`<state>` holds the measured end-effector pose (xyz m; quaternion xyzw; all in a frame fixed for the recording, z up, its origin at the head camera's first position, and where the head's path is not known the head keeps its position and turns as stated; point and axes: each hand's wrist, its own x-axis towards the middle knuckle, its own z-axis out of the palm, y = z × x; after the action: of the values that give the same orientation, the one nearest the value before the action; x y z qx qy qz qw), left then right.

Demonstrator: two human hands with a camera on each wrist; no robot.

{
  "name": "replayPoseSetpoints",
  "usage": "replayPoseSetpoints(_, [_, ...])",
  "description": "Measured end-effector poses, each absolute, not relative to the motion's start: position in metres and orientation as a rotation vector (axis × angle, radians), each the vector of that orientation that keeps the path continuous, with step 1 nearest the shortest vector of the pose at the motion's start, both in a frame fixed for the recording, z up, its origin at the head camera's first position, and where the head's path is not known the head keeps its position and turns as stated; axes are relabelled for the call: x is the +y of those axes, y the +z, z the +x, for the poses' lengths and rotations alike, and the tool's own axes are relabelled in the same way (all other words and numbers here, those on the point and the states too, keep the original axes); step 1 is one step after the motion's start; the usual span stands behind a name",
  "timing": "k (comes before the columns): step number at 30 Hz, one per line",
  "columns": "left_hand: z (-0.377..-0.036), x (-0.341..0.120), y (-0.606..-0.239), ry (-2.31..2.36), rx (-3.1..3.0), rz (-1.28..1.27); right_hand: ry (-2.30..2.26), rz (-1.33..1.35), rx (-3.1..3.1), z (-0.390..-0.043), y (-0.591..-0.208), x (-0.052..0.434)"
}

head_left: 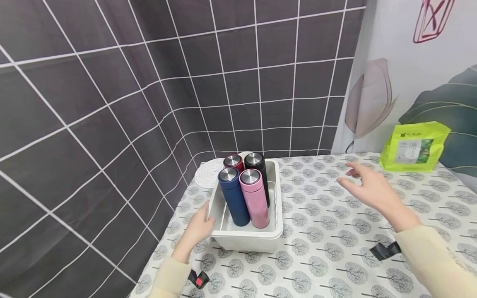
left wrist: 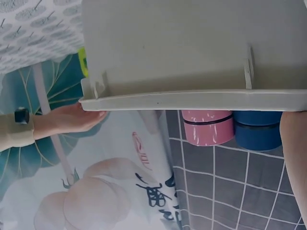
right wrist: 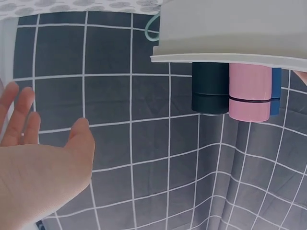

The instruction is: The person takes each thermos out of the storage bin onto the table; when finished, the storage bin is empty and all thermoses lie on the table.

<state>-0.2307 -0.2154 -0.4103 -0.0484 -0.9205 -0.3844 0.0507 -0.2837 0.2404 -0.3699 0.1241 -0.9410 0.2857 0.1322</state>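
Note:
A white plastic bin (head_left: 246, 242) stands on the tree-patterned tablecloth (head_left: 335, 256) and holds upright bottles: blue (head_left: 232, 196), pink (head_left: 255, 198), red (head_left: 232, 162) and black (head_left: 258, 165). My left hand (head_left: 199, 227) grips the bin's left rim, thumb up along the edge and fingers hidden under it. In the left wrist view the bin's wall (left wrist: 192, 48) fills the top, with the pink (left wrist: 207, 127) and blue (left wrist: 257, 132) bottles beyond it. My right hand (head_left: 367, 186) hovers open to the right of the bin, fingers spread, touching nothing. That open hand (right wrist: 43, 177) also shows in the right wrist view.
A white woven coaster (head_left: 208, 173) lies behind the bin's left corner. A green pouch (head_left: 415, 147) stands at the table's far right. A dark checked curtain (head_left: 112, 103) hangs along the left and back, and a leaf-print curtain (head_left: 410, 74) hangs at the right.

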Motion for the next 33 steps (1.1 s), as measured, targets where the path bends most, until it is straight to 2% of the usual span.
replayPoseSetpoints(13, [-0.228, -0.212, -0.409, -1.143, -2.804, -0.061, 1.047, 0.436, -2.702, -0.298, -0.369, 0.219])
replayPoseSetpoints(33, [-0.225, -0.211, -0.413, -1.168, -2.725, -0.082, 1.233, 0.664, -2.594, -0.333, -0.348, 0.137])
